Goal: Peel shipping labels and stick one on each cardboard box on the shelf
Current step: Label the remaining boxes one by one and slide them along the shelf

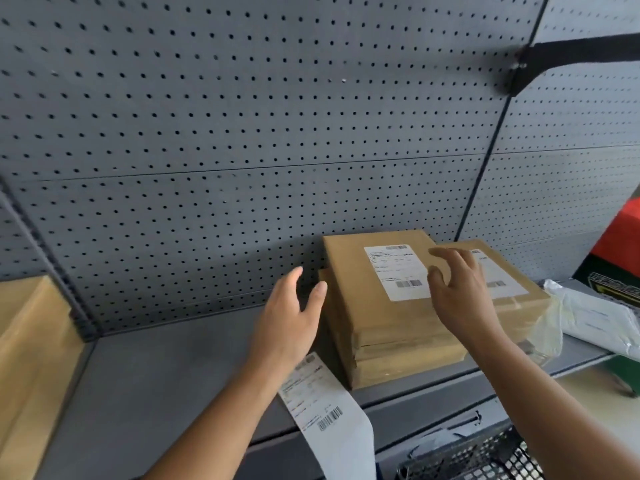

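Both hands empty, fingers loose: left hand (291,313) at 9 o'clock of the stack (381,320), right hand (457,289) over the top label's (394,271) 3 o'clock edge; best smooth it flat centre-outward, then fetch the strip (322,403) draped off the shelf (173,375) at 7 o'clock.

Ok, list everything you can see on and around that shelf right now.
box stack: at least two, brown, mid-shelf, top one labelled
right box: one, brown, labelled, right of the stack
left box: one, brown, far left, cut off
label strip: one, white, hanging over the shelf edge
mailer bag: one, white, right end of shelf
printed carton: one, red and black, far right
wire basket: one, black, below the shelf
pegboard: several panels, grey, behind the shelf
shelf: one, grey, under the boxes
left hand: one, open, beside the stack's left side
right hand: one, open, over the top box
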Demonstrator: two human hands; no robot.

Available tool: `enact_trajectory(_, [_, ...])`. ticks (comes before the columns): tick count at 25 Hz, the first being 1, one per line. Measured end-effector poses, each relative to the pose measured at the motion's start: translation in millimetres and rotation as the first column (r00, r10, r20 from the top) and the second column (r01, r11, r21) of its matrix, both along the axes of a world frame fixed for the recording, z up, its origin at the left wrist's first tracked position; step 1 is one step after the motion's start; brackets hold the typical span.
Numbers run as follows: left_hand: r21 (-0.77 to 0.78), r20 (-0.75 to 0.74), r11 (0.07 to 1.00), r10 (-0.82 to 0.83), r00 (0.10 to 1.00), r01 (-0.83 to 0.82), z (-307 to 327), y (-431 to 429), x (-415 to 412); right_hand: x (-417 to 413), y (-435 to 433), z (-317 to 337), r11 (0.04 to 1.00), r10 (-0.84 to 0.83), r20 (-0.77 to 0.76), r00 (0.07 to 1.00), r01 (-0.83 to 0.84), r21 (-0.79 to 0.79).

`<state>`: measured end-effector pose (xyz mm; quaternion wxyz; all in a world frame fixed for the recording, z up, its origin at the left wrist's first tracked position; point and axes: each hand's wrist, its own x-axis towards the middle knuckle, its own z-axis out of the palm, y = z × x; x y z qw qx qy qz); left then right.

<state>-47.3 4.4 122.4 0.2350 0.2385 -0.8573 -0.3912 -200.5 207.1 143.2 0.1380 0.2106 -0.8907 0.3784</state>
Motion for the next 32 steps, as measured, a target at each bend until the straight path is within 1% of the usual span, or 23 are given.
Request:
enact_trajectory(1, [-0.089, -0.007, 0.995, 0.037, 0.999, -0.038, 8, -11, 9, 4, -11, 4, 0.999, 0.031, -0.036, 0.999, -0.031, 0.014])
enact_trajectory(3, [-0.216, -0.011, 0.969, 0.117, 0.993, -0.117, 23, -37, 32, 14, -39, 11, 0.995, 0.095, -0.098, 0.991, -0.091, 0.044])
enact_trajectory(6, [-0.350, -0.005, 0.910, 0.235, 0.972, -0.222, 39, -76, 70, 33, -82, 24, 0.983, 0.169, -0.144, 0.975, -0.157, 0.090])
enact_trajectory(8, [-0.428, -0.012, 0.857, 0.313, 0.950, -0.288, 49, -103, 102, 50, -116, 32, 0.968, 0.244, -0.169, 0.955, -0.229, 0.099])
enact_trajectory(10, [-0.466, -0.006, 0.818, 0.377, 0.926, -0.337, 59, -132, 136, 69, -150, 40, 0.946, 0.323, -0.213, 0.922, -0.306, 0.111])
enact_trajectory(14, [-0.479, -0.001, 0.747, 0.525, 0.851, -0.462, 71, -188, 214, 118, -222, 52, 0.887, 0.461, -0.288, 0.839, -0.429, 0.170])
enact_trajectory(17, [-0.522, 0.060, 0.664, 0.654, 0.754, -0.535, 73, -217, 277, 161, -274, 54, 0.834, 0.551, -0.315, 0.773, -0.511, 0.207])
enact_trajectory(19, [-0.540, 0.109, 0.626, 0.715, 0.691, -0.563, 70, -234, 315, 189, -305, 51, 0.794, 0.608, -0.304, 0.733, -0.567, 0.219])
enact_trajectory(23, [-0.474, 0.195, 0.604, 0.782, 0.592, -0.641, 47, -271, 375, 243, -359, 37, 0.713, 0.701, -0.229, 0.675, -0.663, 0.228])
enact_trajectory(27, [-0.348, 0.264, 0.596, 0.803, 0.535, -0.724, 18, -301, 418, 280, -393, 17, 0.648, 0.758, -0.076, 0.648, -0.736, 0.193])
enact_trajectory(28, [-0.294, 0.276, 0.602, 0.797, 0.537, -0.743, 11, -306, 425, 286, -398, 11, 0.640, 0.763, -0.021, 0.646, -0.750, 0.164])
enact_trajectory(29, [-0.207, 0.274, 0.612, 0.785, 0.556, -0.763, 5, -310, 429, 292, -401, 7, 0.637, 0.762, 0.052, 0.646, -0.762, 0.115])
enact_trajectory(31, [0.030, 0.234, 0.615, 0.762, 0.603, -0.788, -2, -313, 432, 301, -405, -2, 0.644, 0.745, 0.253, 0.618, -0.765, -0.027])
enact_trajectory(32, [0.150, 0.214, 0.604, 0.753, 0.622, -0.783, -4, -312, 431, 307, -406, -6, 0.658, 0.723, 0.376, 0.579, -0.744, -0.119])
